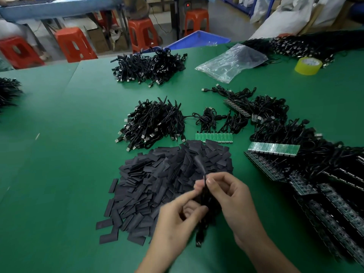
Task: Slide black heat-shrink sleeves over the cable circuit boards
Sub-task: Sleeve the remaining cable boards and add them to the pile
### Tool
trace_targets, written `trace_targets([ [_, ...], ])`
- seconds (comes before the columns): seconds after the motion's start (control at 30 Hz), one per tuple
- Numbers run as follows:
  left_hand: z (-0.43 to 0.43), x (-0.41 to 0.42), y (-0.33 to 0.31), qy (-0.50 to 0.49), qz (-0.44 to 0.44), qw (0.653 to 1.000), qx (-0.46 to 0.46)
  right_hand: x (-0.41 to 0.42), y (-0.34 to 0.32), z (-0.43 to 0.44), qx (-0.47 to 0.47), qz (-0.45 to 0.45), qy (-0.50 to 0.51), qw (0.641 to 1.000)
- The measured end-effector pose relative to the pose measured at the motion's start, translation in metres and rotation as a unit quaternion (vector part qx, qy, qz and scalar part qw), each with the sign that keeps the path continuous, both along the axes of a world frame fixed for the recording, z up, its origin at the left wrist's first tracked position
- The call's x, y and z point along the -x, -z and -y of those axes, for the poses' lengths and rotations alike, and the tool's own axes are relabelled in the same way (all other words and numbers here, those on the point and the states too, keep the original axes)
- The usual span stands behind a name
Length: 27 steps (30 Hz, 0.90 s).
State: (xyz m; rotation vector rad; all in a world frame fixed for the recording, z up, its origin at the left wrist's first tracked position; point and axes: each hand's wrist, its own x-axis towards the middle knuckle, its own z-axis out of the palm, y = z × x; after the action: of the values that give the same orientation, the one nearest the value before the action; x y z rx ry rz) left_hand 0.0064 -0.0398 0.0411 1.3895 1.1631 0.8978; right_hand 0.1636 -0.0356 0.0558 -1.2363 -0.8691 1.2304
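Left hand [177, 215] and right hand [234, 196] pinch a blurred cable [205, 203].
Its top end is indistinct; sleeve pile [157, 178] lies beyond, on green table [59, 134].

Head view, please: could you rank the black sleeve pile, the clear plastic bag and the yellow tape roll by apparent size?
1. black sleeve pile
2. clear plastic bag
3. yellow tape roll
The bag and roll lie farther from the camera, so their true sizes stay unsure.

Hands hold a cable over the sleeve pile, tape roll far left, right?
No. The head view shows the tape roll far right; left hand and right hand do hold a cable over the sleeve pile.
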Motion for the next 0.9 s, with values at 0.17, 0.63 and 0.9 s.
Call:
trace_targets([
  [0.17, -0.086, 0.024, -0.024, -0.057, -0.154, 0.982, -0.089, -0.024, 0.02, -0.005, -0.04, 0.241, 0.06, 0.968],
  [0.63, -0.263, 0.032, -0.02, -0.161, -0.41, 0.87, -0.222, -0.031, 0.077, -0.005, -0.022, 0.476, 0.0, 0.879],
  [0.9, -0.239, -0.057, -0.009, 0.039, -0.496, 0.81, -0.309, -0.03, 0.08, -0.007, -0.023, 0.514, -0.007, 0.858],
])
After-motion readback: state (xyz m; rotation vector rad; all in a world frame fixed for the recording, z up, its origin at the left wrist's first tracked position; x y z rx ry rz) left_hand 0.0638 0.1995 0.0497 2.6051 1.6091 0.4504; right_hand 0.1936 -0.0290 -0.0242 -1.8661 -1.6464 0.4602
